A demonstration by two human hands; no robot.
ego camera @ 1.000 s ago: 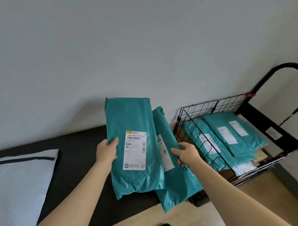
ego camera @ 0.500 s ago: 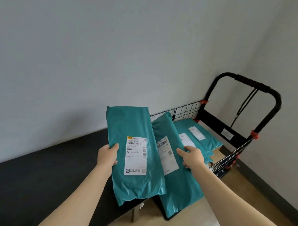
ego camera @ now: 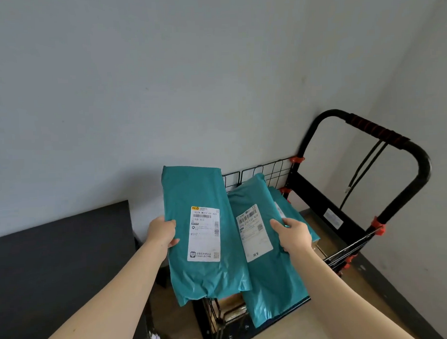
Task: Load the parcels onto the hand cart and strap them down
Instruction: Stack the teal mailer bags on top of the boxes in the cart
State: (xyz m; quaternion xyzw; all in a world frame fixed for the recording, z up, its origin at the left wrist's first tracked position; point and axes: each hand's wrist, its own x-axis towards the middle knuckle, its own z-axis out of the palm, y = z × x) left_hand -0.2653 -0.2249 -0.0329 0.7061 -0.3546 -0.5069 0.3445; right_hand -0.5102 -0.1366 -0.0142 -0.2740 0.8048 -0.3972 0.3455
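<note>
The hand cart (ego camera: 255, 172) has a black wire basket. Inside it lie the loaded parcels (ego camera: 293, 211), teal and mostly hidden, with brown cardboard (ego camera: 232, 307) under them. The left hand (ego camera: 162, 233) grips the left edge of the first parcel (ego camera: 200, 190), with the thumb on the front. The right hand (ego camera: 293, 234) grips the right edge of the second parcel (ego camera: 269, 282), which hangs above the basket, and the first parcel overlaps it in front. A black cord (ego camera: 361, 169) hangs from the cart handle (ego camera: 378, 132). Compared with half a second ago, both held parcels are further over the cart and hide more of the loaded parcels, and the black table (ego camera: 61, 263) takes less of the view
</note>
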